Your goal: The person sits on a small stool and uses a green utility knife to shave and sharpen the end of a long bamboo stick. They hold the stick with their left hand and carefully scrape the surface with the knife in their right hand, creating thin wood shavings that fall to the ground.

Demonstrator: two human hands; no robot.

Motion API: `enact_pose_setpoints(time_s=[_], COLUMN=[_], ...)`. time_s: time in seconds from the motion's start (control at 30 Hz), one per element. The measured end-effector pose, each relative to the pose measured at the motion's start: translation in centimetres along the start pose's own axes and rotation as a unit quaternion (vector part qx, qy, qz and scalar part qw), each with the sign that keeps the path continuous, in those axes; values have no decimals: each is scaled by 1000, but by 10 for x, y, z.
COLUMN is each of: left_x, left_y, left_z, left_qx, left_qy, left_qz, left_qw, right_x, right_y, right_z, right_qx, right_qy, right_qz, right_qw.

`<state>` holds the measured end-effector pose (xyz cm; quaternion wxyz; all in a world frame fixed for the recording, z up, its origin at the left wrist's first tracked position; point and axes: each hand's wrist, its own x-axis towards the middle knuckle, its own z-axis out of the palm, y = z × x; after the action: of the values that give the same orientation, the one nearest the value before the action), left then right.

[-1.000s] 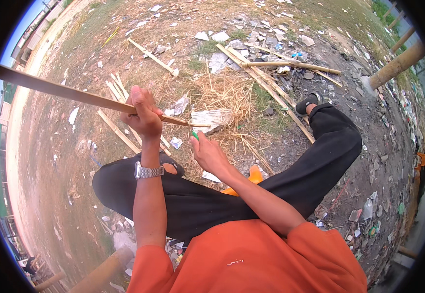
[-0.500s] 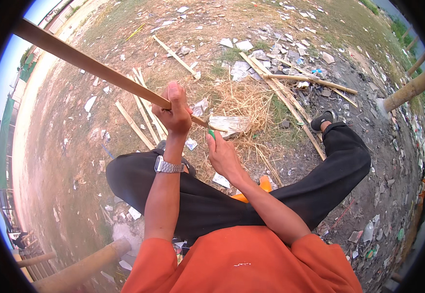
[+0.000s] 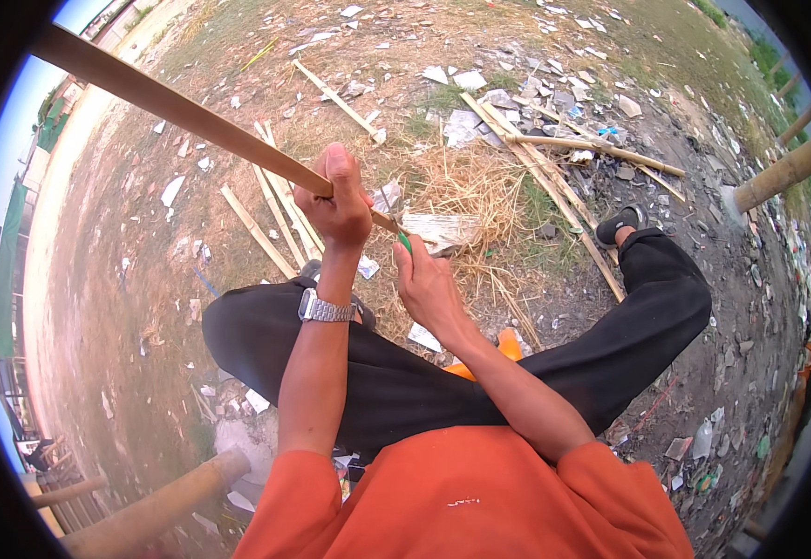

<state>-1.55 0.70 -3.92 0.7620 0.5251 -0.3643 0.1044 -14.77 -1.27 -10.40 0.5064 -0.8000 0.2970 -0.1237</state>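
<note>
Pale bamboo, a long split strip (image 3: pixel 182 112), is running from the upper left edge of the view down to the person's left hand (image 3: pixel 338 200); that hand is clenching round the strip with the thumb up, seemingly to steady its near end above the lap; the strip's short tip is poking out past the fist toward the right hand (image 3: pixel 429 284). The right hand is closing on a small green-handled tool (image 3: pixel 404 242), probably a knife, though the blade is too hidden to tell; it is sitting just beside the strip's tip, perhaps so the edge can meet the wood. A metal wristwatch (image 3: pixel 323 307) is circling the left wrist. The person is sitting on the ground (image 3: pixel 107 279) with black-trousered legs crossed, which is keeping both hands over the knees. More cut bamboo slats (image 3: pixel 275 210) are lying on the dirt beyond the left hand; dry straw (image 3: pixel 480 186) and scattered litter are spreading beyond the right hand.
</note>
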Motion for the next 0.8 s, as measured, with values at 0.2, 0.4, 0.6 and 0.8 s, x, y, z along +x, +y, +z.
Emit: enact_pose_setpoints(time_s=[0.2, 0.4, 0.6, 0.8], left_x=[6, 1, 0, 9], left_y=[3, 3, 2, 0], left_z=[3, 5, 0, -1], left_qx=[6, 24, 45, 35], left_qy=[20, 25, 20, 33], left_qz=[-1, -3, 13, 6], left_qw=[1000, 999, 999, 999], right_x=[16, 10, 7, 19], right_y=[59, 83, 21, 75], right_z=[16, 25, 6, 20], right_qx=[-66, -78, -39, -58], right_qy=[15, 18, -36, 36], right_qz=[-11, 35, 35, 11], right_qw=[998, 996, 998, 998])
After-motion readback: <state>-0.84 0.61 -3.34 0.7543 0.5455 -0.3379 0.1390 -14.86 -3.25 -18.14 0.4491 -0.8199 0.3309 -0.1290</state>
